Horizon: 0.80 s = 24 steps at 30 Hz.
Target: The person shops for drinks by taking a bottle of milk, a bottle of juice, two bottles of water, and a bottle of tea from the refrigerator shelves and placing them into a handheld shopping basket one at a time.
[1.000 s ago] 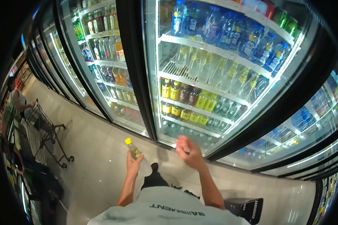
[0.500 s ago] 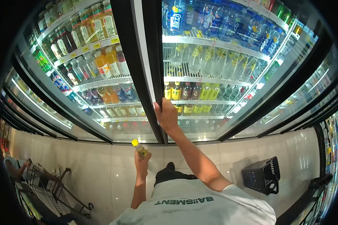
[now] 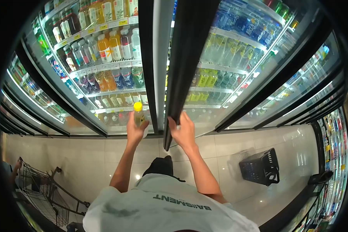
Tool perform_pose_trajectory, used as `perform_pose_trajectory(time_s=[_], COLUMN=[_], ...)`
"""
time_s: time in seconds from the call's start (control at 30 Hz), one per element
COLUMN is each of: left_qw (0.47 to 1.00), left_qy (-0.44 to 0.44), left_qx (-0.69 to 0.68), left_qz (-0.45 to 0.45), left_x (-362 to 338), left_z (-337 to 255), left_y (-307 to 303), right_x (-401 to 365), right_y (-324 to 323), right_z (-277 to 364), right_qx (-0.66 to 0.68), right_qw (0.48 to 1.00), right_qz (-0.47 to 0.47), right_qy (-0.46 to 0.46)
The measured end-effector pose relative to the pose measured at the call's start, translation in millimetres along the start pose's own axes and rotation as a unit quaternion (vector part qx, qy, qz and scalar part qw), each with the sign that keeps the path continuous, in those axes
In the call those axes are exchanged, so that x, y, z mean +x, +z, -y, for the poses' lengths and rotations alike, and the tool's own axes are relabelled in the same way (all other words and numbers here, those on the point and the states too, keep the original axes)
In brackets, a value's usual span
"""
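1. Left hand [image 3: 135, 132]: closed around a clear bottle [image 3: 139, 116] with a yellow cap [image 3: 137, 106]. The bottle is in front of the person, before the left-hand cooler section, cap end up. The grip leaves the cap clear above the fingers, presumably to steady the bottle one-handed; its lower body is partly hidden by the hand.

2. Right hand [image 3: 185, 133]: narrowed on the edge of a black-framed cooler door [image 3: 183, 65], thumb on the near side. Holding the edge, away from the hinge, likely gives the best leverage. How firmly it presses, I cannot tell.

3. Door: stands ajar, its lower corner out over the floor tiles [image 3: 210, 154]. With the bottle in one hand, the other is evidently left for the door.

4. Black basket [image 3: 256, 167]: on the floor to the right, well apart from both hands; its placement there plausibly spares the arms its weight.

5. Shopping cart [image 3: 34, 178]: at far left, another person's hand [image 3: 17, 164] beside its handle end. Contact is too unclear to certify.
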<state>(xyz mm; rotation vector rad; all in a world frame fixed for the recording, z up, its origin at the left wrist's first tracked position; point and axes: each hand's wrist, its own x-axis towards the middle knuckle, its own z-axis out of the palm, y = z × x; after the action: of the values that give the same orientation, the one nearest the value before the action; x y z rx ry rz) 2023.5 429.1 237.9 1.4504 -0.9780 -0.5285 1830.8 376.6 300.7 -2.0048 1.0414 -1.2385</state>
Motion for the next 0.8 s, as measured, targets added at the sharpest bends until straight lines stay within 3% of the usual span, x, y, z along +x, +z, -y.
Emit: perform_pose_trajectory(time_s=[0.07,0.13,0.2,0.27,0.33,0.4,0.5,0.6,0.73,0.8], left_qw=[0.992,0.990,0.967,0.977,0.941,0.927,0.924,0.960,0.958,0.990], left_qy=[0.074,0.114,0.164,0.194,0.337,0.361,0.358,0.250,0.256,0.120], left_qx=[0.091,0.078,-0.179,-0.074,-0.015,-0.100,-0.092,-0.016,0.018,0.052], left_qz=[0.040,0.041,0.076,0.056,0.012,-0.032,-0.095,-0.125,-0.129,-0.059], left_x=[24,42,72,100,135,174,231,290,333,350], left_z=[-12,-45,-48,-86,-111,-111,-100,-58,-44,-46], left_y=[9,34,77,108,139,177,215,249,264,272], right_x=[-26,-49,-72,-88,-106,-117,-136,-151,-148,-147], right_y=[-20,-36,-54,-69,-84,-94,-105,-110,-104,-101], right_z=[11,22,27,27,26,28,24,20,31,31], right_qx=[0.007,0.004,-0.015,-0.056,-0.080,-0.096,-0.093,-0.112,-0.136,-0.118], right_qw=[1.000,0.999,0.997,0.996,0.993,0.991,0.987,0.982,0.972,0.973], right_qz=[-0.001,-0.033,-0.027,-0.067,-0.069,-0.088,-0.112,-0.131,-0.172,-0.173], right_qy=[0.030,0.025,0.075,0.022,0.046,0.043,0.067,0.077,0.080,0.097])
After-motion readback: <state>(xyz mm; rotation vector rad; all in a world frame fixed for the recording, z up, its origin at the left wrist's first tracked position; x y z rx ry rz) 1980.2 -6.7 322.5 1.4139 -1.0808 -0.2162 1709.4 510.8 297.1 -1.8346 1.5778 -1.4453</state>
